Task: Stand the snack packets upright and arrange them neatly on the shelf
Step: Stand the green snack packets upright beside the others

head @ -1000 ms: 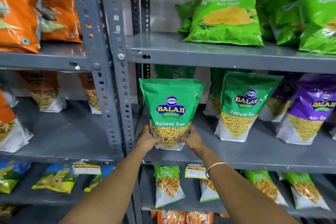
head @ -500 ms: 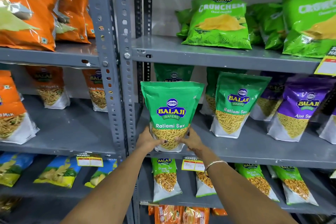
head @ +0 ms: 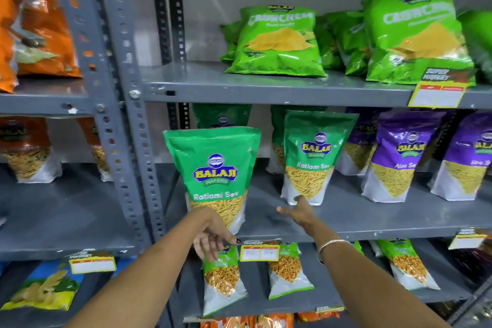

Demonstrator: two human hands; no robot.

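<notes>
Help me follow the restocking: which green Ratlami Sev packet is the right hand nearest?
The second Ratlami Sev packet, next to the purple ones; the right hand reaches toward its base.

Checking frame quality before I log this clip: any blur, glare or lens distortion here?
Head view: motion blur smears the orange packets at left and softens the purple Aloo Sev pouch; the front Ratlami Sev pouch reads clearly. Glare streaks the Crunchem bags. Wide-angle distortion tilts the grey upright.

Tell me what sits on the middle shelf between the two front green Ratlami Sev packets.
Nothing stands between the near Ratlami Sev packet and the second Ratlami Sev packet: the head view shows bare grey shelf, with the right hand reaching over its front.
</notes>
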